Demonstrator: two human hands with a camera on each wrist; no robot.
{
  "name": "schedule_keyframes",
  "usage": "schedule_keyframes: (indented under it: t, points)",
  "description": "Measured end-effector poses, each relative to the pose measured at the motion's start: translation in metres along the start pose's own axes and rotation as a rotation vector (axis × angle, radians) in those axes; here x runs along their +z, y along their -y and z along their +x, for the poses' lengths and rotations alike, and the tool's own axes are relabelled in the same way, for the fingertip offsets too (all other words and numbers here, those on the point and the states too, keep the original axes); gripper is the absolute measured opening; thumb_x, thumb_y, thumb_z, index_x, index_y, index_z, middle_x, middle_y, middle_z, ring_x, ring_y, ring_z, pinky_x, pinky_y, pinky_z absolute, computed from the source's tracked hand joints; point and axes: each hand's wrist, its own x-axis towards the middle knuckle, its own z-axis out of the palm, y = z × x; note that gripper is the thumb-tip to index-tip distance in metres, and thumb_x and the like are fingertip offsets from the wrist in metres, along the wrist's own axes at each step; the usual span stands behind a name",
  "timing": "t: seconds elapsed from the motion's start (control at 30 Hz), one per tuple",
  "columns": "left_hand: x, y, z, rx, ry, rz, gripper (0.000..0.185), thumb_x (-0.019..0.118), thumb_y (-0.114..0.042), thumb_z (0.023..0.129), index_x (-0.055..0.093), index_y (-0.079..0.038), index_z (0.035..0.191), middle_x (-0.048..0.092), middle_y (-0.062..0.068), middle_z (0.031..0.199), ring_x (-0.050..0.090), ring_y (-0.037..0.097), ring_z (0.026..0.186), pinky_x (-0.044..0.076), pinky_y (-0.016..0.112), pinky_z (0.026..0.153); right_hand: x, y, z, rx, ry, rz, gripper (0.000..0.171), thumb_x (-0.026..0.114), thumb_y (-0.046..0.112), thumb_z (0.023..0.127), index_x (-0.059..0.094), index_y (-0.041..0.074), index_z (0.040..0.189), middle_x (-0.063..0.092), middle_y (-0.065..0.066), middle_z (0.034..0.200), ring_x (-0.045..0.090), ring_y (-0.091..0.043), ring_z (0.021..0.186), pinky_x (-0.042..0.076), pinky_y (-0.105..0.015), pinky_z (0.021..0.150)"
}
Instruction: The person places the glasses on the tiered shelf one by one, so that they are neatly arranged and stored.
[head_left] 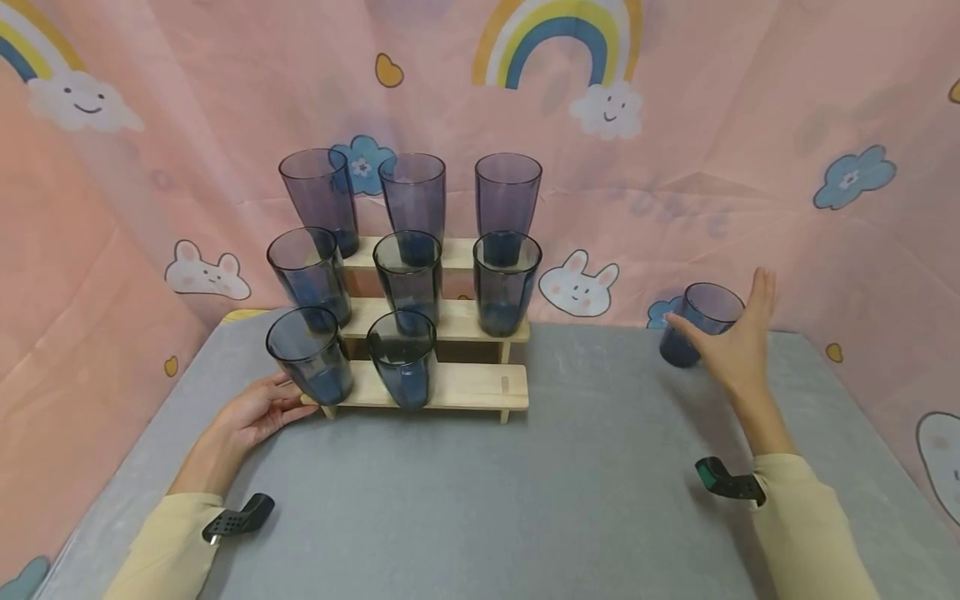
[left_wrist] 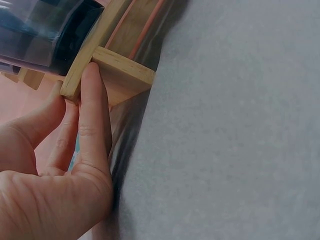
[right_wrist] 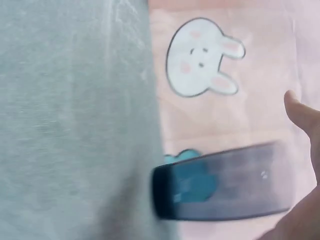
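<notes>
A three-tier wooden stand [head_left: 480, 383] holds several blue-tinted glasses; two of these, a left glass [head_left: 311, 358] and a middle glass [head_left: 405, 358], are on the bottom tier. My left hand [head_left: 251, 412] pinches the left end of that bottom tier. In the left wrist view the thumb lies on the upper side of the plank [left_wrist: 77, 75] and fingers reach beneath it, beside a short leg [left_wrist: 125, 72]. Far to the right, another glass [head_left: 684, 343] stands upright on the table. Close by it is my right hand [head_left: 738, 354], thumb and fingers spread wide; contact cannot be told.
Grey cloth covers the table [head_left: 600, 467]. A pink printed curtain [head_left: 697, 108] hangs directly behind the stand and the lone glass. Three glasses stand on the top tier, including a right-hand glass [head_left: 507, 196], and three on the middle tier.
</notes>
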Motion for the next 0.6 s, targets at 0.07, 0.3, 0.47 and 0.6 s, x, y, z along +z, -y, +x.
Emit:
schedule_keyframes:
  t: [0.07, 0.3, 0.47, 0.6]
  points:
    - [0.000, 0.000, 0.000, -0.001, -0.002, -0.008, 0.066, 0.032, 0.013, 0.100, -0.003, -0.003, 0.154, 0.068, 0.003, 0.101, 0.067, 0.014, 0.094, 0.058, 0.036, 0.083, -0.001, -0.010, -0.002, 0.129, 0.050, 0.051, 0.116, 0.078, 0.036, 0.083, -0.009, 0.021, 0.157, -0.012, -0.002, 0.163, -0.012, -0.018, 0.148, 0.000, -0.051, 0.121]
    - [-0.001, 0.001, -0.001, -0.003, -0.003, -0.037, 0.061, 0.033, 0.013, 0.100, 0.005, -0.005, 0.152, 0.068, 0.005, 0.101, 0.067, 0.016, 0.094, 0.059, 0.037, 0.083, 0.000, -0.038, -0.008, 0.335, 0.149, 0.308, 0.105, 0.072, 0.022, 0.091, -0.010, 0.023, 0.157, -0.006, -0.009, 0.164, 0.001, -0.024, 0.149, 0.013, -0.035, 0.121]
    - [0.000, 0.001, 0.000, 0.000, 0.001, -0.024, 0.058, 0.032, 0.013, 0.100, 0.008, -0.004, 0.151, 0.068, 0.004, 0.101, 0.067, 0.016, 0.093, 0.059, 0.036, 0.083, 0.000, -0.050, -0.012, 0.291, 0.123, 0.324, 0.086, 0.072, 0.013, 0.091, 0.019, 0.026, 0.157, 0.019, -0.016, 0.160, 0.022, -0.036, 0.145, 0.037, -0.020, 0.108]
    - [0.001, 0.000, -0.001, 0.003, 0.004, -0.025, 0.055, 0.032, 0.013, 0.100, 0.012, -0.004, 0.149, 0.068, 0.005, 0.101, 0.067, 0.016, 0.093, 0.059, 0.035, 0.082, -0.002, -0.052, -0.012, 0.326, 0.102, 0.280, 0.082, 0.073, 0.018, 0.090, 0.024, 0.028, 0.156, 0.023, -0.015, 0.159, 0.028, -0.040, 0.142, 0.047, -0.010, 0.088]
